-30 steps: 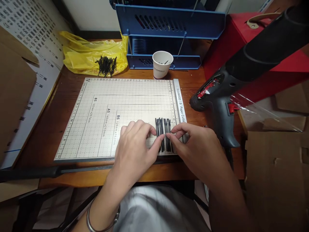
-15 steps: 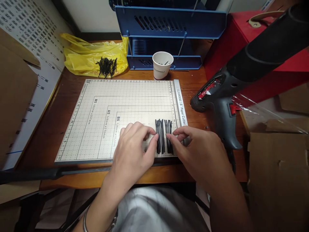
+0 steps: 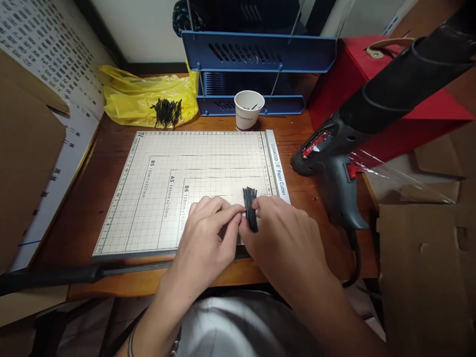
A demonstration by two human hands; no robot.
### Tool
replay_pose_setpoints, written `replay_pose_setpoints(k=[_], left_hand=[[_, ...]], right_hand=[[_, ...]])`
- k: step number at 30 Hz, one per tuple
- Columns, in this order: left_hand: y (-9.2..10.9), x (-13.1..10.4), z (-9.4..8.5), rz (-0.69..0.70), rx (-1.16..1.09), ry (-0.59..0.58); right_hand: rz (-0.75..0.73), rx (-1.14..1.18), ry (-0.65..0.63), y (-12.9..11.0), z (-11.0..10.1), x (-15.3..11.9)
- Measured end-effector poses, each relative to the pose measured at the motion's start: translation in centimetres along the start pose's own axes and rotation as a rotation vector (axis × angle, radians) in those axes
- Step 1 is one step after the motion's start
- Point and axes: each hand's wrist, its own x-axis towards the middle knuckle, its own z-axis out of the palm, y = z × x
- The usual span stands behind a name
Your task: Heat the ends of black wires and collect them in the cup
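A bundle of thin black wires (image 3: 250,206) stands lengthwise at the lower right of the cream paper cutter board (image 3: 201,148). My left hand (image 3: 210,228) presses thumb and forefinger together against the bundle's left side. From the right, my right hand (image 3: 282,233) closes its thumb and fingers round the same wires, hiding part of their lower ends. Further back, another heap of short black pieces (image 3: 167,113) rests on a yellow plastic bag (image 3: 126,91). A white paper cup (image 3: 248,116) behind the board has some thin dark pieces in it.
At right a black heat gun (image 3: 330,163) leans beside a red box (image 3: 334,84). Blue shelf trays (image 3: 253,54) stand at the back. The cutter's black handle (image 3: 52,278) runs along the front left edge. Cardboard (image 3: 416,267) flanks the right side.
The two groups of wires have been pushed together into one tight bundle. My right hand has moved left, close to my left hand. The camera view has shifted slightly.
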Motion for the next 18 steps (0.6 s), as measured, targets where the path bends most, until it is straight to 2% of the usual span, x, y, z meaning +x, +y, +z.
replay_pose_setpoints(k=[5,8,13,16,18], left_hand=[[-0.1,-0.4,0.1,0.059,0.000,0.062],[-0.3,-0.7,0.3,0.091,0.033,0.097],[-0.4,-1.1,0.4,0.130,0.091,0.107],[-0.3,-1.2,0.5,0.175,0.190,0.124],[-0.1,-1.2,0.6,0.195,0.264,0.135]], right_hand=[[-0.047,-0.047,0.074,0.5,-0.1,0.3],[-0.033,-0.075,0.070,1.0,-0.3,0.3],[-0.006,-0.151,-0.066,0.5,-1.2,1.3],[0.054,-0.182,-0.170,-0.1,-1.7,2.0],[0.080,-0.174,-0.192,-0.3,-1.8,2.3]])
